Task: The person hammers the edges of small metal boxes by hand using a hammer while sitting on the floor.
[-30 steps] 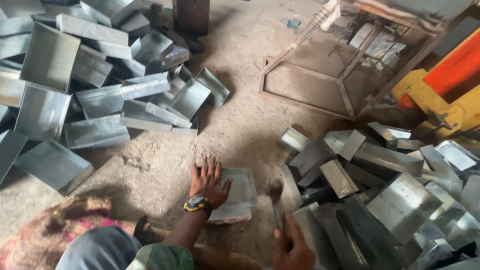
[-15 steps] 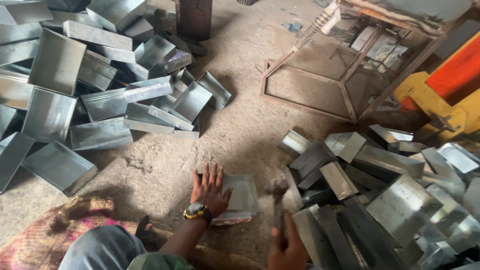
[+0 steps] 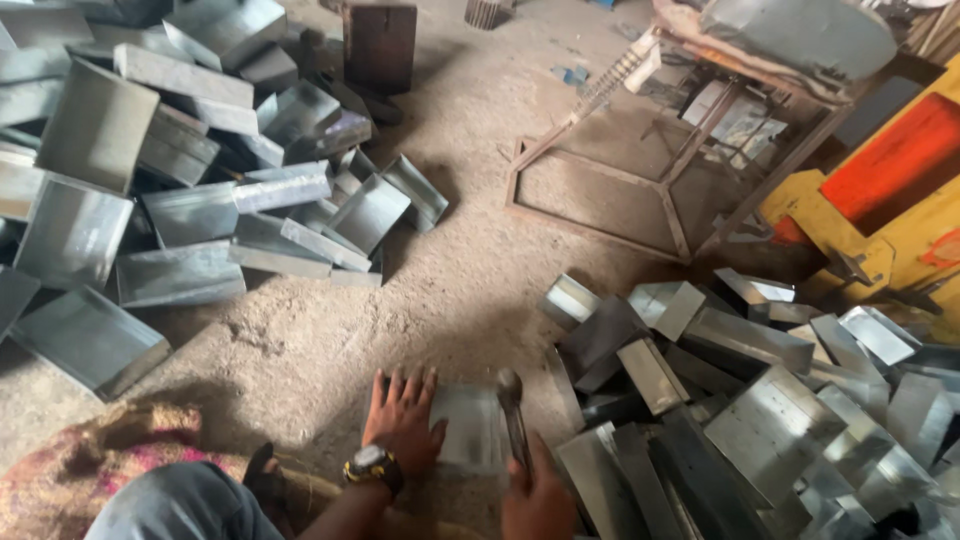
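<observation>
The left hand (image 3: 402, 418) lies flat and open on a small shiny grey metal sheet (image 3: 470, 428) on the dusty dirt floor (image 3: 470, 270). The right hand (image 3: 540, 495) is closed around a dark metal hammer (image 3: 513, 412), whose head is over the sheet. Piles of grey metal trays (image 3: 180, 190) lie on both sides.

metal sheet (image 3: 468, 428) on floor (image 3: 470, 250), between piles

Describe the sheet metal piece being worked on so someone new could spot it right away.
Start from the bare dirt floor between the two heaps of grey metal trays. At its near edge, the flat metal piece lies alone on the ground. Unlike the piled trays, it is pinned by the left hand with fingers spread, while the right hand holds a hammer over it.
</observation>
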